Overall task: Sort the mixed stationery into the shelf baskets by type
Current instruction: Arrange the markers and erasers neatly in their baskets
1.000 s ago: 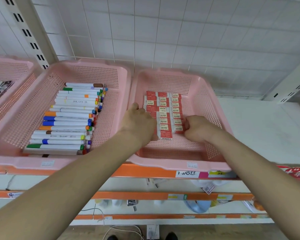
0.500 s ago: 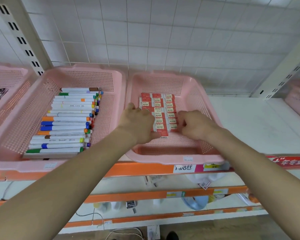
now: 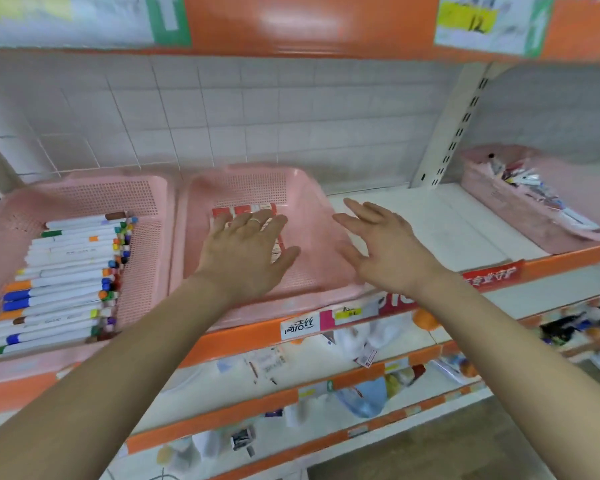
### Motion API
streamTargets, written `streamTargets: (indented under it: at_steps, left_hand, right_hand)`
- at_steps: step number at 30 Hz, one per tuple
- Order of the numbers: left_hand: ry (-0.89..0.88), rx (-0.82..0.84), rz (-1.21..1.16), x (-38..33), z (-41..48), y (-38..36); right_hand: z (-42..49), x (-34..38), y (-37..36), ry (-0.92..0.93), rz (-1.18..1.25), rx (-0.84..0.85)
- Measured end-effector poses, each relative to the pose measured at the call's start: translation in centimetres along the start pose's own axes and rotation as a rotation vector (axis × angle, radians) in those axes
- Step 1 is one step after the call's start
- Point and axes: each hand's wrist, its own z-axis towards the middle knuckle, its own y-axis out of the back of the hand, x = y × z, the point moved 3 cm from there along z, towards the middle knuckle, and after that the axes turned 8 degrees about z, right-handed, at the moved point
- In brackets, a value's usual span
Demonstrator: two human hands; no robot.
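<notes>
Two hands are held spread and empty: the left hand (image 3: 246, 251) hides most erasers (image 3: 243, 211) in the middle basket (image 3: 257, 183), and the right hand (image 3: 381, 244) is over its right wall. Just beside, markers (image 3: 66, 271) are laid in the left basket (image 3: 142, 265). Mixed stationery (image 3: 530, 185) is heaped in the far basket (image 3: 520, 223), well apart.

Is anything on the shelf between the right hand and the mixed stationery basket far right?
Nothing visible does. The open right hand is by the eraser basket at its right rim; only bare white shelf lies between it and the mixed stationery basket.
</notes>
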Motion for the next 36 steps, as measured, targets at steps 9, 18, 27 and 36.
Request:
streamTargets:
  at_steps: [9,18,27,36]
  left_hand:
    - [0.127,-0.011,-0.038,-12.5,-0.2,3.1]
    - [0.102,-0.045,-0.037,-25.2,1.8,5.4]
    - [-0.044,-0.053,-0.082,-32.6,7.6,5.6]
    - [-0.177,-0.064,-0.141,-36.1,14.8,2.7]
  right_hand:
    - [-6.6,-10.9,6.0,0.027,0.023,-0.007]
    - [-12.4,-20.4,11.8,0.014,0.021,-0.040]
    - [-13.9,-28.2,14.9,-0.124,0.053,-0.101]
    - [-10.9,-34.2,16.0,-0.320,0.126,-0.108]
